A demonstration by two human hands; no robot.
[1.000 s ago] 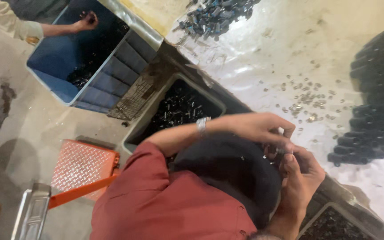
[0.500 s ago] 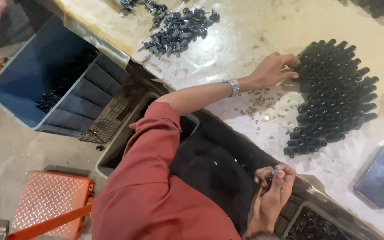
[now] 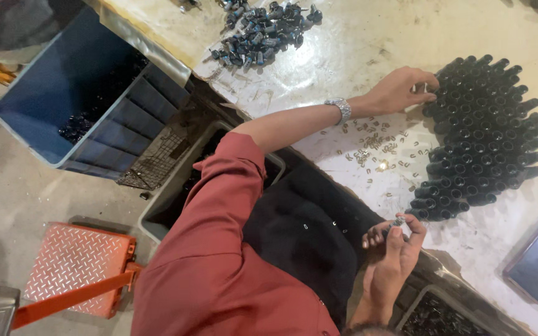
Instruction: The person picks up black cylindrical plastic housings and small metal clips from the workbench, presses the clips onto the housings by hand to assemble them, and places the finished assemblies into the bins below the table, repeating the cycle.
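Head view: your left hand [image 3: 400,90] is stretched out across the pale worktable [image 3: 368,43], fingertips [image 3: 428,93] touching the upper-left edge of the cluster of black tubes [image 3: 484,134] lying packed side by side. Fingers curled at the tubes; can't tell if they actually pinch one. Your right hand [image 3: 393,246] sits near the table's front edge, just below the cluster, thumb and fingers pressed together on a small dark part [image 3: 398,221]. Small metal clips [image 3: 372,143] scattered on the table between your left wrist and the cluster. Silver watch [image 3: 342,109] on the left wrist. Loose pile of dark parts [image 3: 263,31] further up the table, well apart. Blue bin [image 3: 70,99] on the floor to the left, orange step plate [image 3: 76,267] below it
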